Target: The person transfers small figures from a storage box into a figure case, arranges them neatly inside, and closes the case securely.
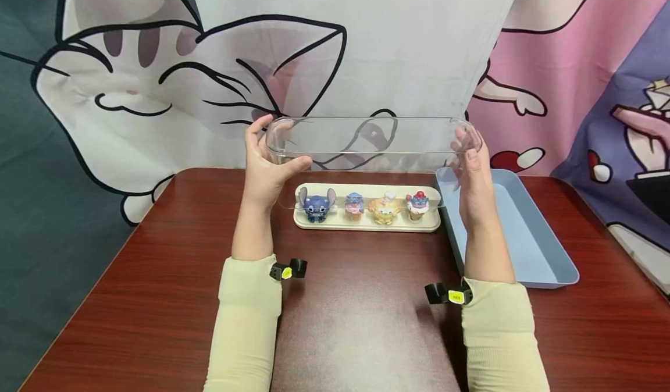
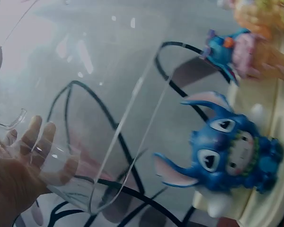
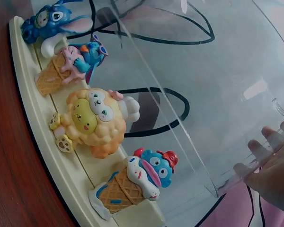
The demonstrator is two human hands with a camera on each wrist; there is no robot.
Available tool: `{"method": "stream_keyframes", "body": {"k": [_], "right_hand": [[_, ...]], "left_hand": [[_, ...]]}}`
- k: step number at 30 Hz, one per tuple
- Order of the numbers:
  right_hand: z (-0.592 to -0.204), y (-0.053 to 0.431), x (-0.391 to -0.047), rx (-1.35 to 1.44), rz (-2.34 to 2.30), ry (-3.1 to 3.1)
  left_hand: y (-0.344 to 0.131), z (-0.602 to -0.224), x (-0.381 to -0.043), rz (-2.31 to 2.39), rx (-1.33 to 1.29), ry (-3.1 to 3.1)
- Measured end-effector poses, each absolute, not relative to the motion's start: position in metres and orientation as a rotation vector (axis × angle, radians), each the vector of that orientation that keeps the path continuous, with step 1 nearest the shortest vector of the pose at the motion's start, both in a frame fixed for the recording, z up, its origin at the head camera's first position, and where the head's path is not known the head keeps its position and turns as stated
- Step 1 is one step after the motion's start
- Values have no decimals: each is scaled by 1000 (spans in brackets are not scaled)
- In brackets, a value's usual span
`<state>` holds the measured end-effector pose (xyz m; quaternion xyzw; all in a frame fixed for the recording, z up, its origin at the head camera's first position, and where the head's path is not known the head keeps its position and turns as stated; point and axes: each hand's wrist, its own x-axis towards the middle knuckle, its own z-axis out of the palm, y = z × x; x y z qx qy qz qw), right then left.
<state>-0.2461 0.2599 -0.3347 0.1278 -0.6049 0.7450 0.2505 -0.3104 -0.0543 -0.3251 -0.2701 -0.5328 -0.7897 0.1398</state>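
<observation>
A clear plastic cover (image 1: 366,136) hangs in the air, held level by its two ends. My left hand (image 1: 264,165) grips the left end, thumb in front and fingers behind. On the right end, my right hand (image 1: 475,182) holds on the same way. Below, the cream tray (image 1: 366,227) carries a row of small figurines: a big-eared blue one (image 1: 316,207), a blue-and-pink cone figure (image 1: 354,206), a fluffy yellow one (image 3: 102,123) and a cone figure with a red top (image 3: 154,170). The cover and the tray stand apart.
A light blue bin (image 1: 534,235) sits on the wooden table (image 1: 366,310), right of the cream tray and partly behind my right arm. A cartoon-print curtain (image 1: 419,43) hangs behind the table's far edge.
</observation>
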Motion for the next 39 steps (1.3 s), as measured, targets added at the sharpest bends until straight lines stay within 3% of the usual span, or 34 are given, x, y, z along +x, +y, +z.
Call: {"method": "stream_keyframes", "body": {"k": [21, 39], "right_hand": [[-354, 266, -258, 219, 2035, -1698], [-369, 265, -268, 117, 1994, -1669]], "left_hand": [[-51, -343, -321, -2187, -659, -1940], [-57, -346, -323, -1842, -537, -2297]]}}
